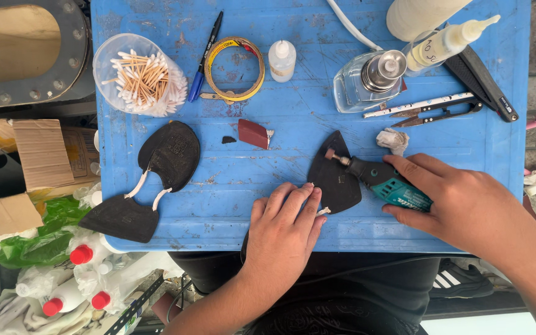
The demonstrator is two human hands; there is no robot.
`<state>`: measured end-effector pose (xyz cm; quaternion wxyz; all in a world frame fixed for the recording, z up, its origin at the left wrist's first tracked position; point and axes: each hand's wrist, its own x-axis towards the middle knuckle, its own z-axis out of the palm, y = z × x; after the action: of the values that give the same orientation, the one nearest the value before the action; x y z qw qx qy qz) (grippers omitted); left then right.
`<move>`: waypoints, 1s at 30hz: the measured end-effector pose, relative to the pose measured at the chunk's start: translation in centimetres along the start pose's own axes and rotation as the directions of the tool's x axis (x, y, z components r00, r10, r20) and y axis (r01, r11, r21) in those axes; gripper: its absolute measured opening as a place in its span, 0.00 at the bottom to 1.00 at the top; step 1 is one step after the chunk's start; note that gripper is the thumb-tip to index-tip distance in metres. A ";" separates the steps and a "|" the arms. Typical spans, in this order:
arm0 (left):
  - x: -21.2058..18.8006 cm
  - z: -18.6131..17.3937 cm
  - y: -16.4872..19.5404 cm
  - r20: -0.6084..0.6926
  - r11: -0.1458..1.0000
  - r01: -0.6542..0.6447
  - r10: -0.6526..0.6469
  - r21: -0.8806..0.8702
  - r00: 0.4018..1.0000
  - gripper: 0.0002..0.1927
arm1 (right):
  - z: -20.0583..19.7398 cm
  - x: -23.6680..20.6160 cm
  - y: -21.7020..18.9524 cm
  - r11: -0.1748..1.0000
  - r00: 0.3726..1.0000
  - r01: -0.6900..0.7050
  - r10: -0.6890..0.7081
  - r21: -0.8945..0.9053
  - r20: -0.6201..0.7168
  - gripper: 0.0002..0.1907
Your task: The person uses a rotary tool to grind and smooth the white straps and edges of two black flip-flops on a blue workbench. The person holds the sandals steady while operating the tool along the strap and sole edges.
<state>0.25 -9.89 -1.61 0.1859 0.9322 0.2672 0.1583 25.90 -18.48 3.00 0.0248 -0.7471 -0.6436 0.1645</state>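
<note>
- Right hand (466, 201) grips a teal rotary tool (387, 183), its tip on a black sole piece (335, 180)
- Left hand (285, 231) presses the sole piece flat on the blue surface (305, 111), grasping nothing

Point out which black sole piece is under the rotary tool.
The black sole piece pinned by the left hand, with the right hand's rotary tool on it. The other two, at the table's left, lie untouched.

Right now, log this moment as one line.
left hand: pinning black sole piece | right hand: gripping teal rotary tool, tip on piece | blue table
</note>
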 end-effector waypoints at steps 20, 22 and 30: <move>0.0 0.2 -0.1 -0.012 1.000 -0.020 0.020 0.004 1.000 0.23 | 0.3 0.0 0.2 1.000 1.000 0.017 -0.017 -0.021 0.006 0.38; 0.0 0.3 -0.1 -0.007 1.000 -0.013 0.013 0.004 1.000 0.23 | 0.3 0.0 0.2 0.998 1.000 -0.007 0.006 -0.060 -0.008 0.40; -0.1 0.4 0.0 -0.005 1.000 -0.006 0.006 -0.007 1.000 0.23 | 0.2 -0.1 0.0 0.996 1.000 -0.015 0.016 -0.083 0.008 0.40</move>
<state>0.35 -10.03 -1.98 0.1880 0.9318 0.2646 0.1623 25.86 -18.60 2.86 -0.0103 -0.7517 -0.6441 0.1412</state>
